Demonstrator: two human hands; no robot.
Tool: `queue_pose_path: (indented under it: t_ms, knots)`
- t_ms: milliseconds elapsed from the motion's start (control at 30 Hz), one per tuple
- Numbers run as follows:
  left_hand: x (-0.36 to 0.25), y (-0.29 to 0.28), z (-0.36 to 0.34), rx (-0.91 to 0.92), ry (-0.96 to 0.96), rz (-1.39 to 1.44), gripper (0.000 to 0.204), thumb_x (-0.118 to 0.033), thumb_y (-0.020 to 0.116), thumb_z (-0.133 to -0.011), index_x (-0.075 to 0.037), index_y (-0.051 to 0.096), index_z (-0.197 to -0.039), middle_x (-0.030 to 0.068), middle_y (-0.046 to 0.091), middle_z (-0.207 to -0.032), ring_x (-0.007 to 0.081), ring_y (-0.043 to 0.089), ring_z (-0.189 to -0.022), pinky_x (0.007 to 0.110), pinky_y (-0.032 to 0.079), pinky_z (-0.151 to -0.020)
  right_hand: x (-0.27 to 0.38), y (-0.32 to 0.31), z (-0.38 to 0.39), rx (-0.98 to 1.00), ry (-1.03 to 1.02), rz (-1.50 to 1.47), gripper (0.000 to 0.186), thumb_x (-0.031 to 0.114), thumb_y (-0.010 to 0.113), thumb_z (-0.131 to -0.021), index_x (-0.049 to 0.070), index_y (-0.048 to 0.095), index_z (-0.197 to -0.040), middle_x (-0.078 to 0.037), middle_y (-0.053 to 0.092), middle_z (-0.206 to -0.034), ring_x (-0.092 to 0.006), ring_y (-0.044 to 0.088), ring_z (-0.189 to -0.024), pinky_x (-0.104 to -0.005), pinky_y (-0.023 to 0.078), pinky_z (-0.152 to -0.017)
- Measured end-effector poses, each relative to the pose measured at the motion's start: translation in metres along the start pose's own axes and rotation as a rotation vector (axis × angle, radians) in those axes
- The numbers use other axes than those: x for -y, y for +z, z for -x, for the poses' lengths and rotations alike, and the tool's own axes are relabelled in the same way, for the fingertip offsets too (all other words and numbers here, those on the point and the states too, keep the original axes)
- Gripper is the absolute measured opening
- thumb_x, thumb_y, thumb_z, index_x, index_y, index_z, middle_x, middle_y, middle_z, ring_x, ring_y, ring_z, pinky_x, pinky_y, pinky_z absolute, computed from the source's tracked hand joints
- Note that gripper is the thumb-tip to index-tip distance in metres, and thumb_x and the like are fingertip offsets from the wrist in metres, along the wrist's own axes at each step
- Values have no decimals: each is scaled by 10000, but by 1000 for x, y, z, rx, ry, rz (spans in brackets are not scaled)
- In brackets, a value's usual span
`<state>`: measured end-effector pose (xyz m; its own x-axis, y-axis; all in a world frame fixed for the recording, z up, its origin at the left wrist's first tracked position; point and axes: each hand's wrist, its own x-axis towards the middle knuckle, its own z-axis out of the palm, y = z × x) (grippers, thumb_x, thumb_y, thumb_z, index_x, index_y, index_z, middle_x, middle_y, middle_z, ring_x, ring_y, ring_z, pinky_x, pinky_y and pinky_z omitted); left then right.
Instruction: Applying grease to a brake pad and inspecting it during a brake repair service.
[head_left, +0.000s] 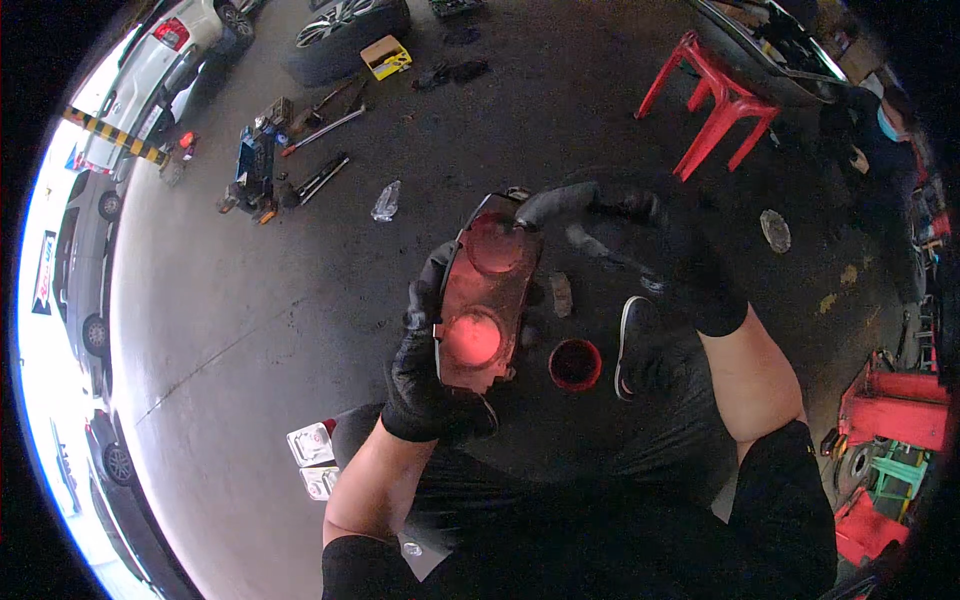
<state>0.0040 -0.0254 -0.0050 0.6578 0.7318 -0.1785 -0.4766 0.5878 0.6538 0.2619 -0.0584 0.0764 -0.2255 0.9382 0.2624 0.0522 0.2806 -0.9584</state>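
Reddish brake pad (487,300), gripped in my left hand (418,365) above the floor (250,280); my right hand (640,230), one finger extended to its upper right corner, other fingers' state I cannot tell.

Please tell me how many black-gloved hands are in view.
2: the left hand holds an oblong, red-coated plate; the right hand is at its upper end.

1 plate (485,295) in left hand (414,372)

Grey floor (230,310), red plastic stool (726,98)
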Motion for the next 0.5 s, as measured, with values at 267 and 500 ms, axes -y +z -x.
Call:
queue_pose_path:
  t_ms: [267,500]
  knots:
    - [-2,1,-7,-18,3,-371,814,-46,749,-809,-81,284,-1476,160,424,-1449,280,499,-1290,413,486,-1043,-3,5,4,3,64,-3,278,70,528,-977,12,637,-1226,-108,652,-1252,-195,566,-1227,-363,432,-1055]
    - [4,-7,-12,-23,49,-179,622,-116,639,-913,-87,341,-1458,156,426,-1452,299,510,-1275,424,509,-1008,-15,9,1,-37,88,26,267,40,530,-969,13,648,-1208,-77,663,-1215,-156,587,-1162,-328,446,-1021]
